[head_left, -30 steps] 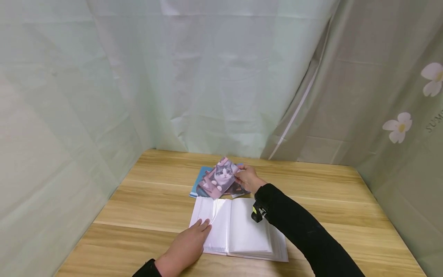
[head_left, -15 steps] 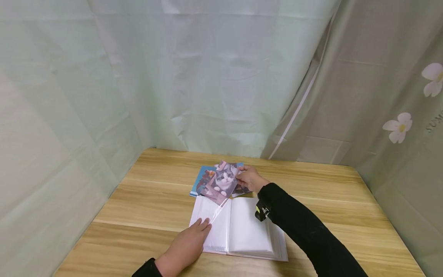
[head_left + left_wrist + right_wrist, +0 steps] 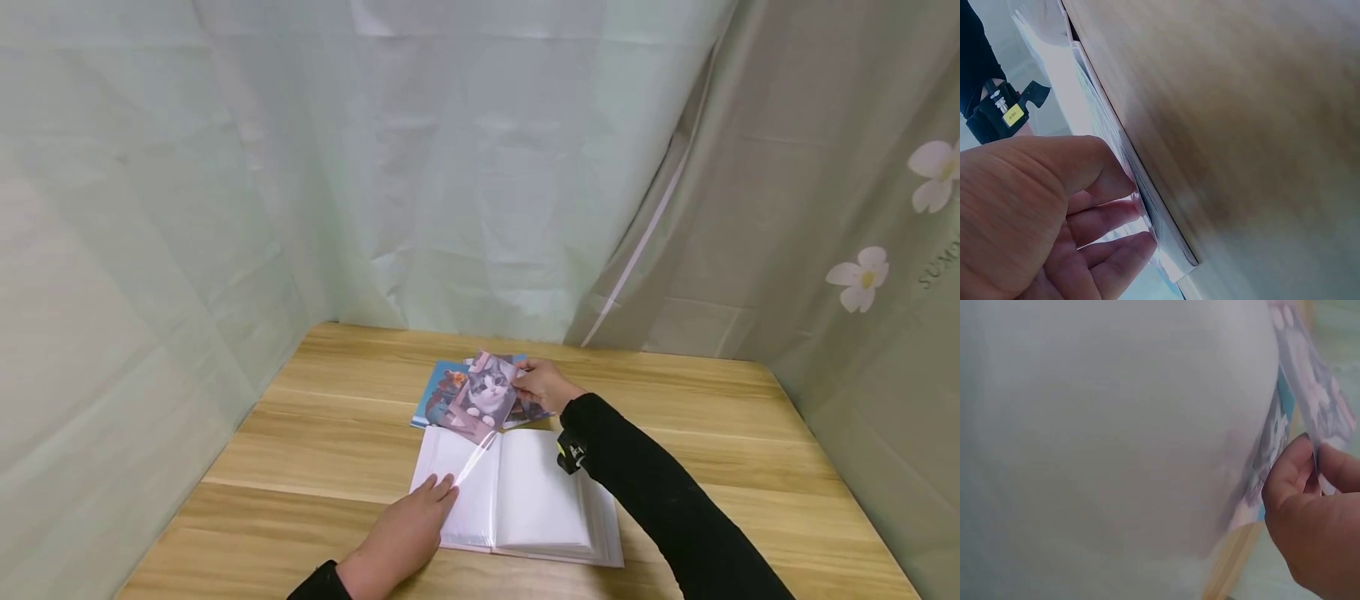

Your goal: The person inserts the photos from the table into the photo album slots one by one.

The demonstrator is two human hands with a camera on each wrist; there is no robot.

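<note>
A photo album lies spread on the table, showing blank white pages with clear sleeves. My left hand is at the lower left of its left page; in the left wrist view, thumb and curled fingers pinch at the album's edge. Between thumb and fingers my right hand holds a cat photo, tilted, by its right side. The photo's lower edge overlaps the top of the left page; I cannot tell whether it is inside the sleeve. In the right wrist view the photo stands up from the pinching fingers.
Behind the album, other pictures lie in an overlapping pile under the cat photo, one with a blue border. The wooden table extends to both sides. Pale curtains enclose its back and sides.
My right hand has drawn the cat photo slightly toward me and right, bringing its lower edge over the left page, then raised it slightly. More of the pile shows. My left hand has stayed put.
</note>
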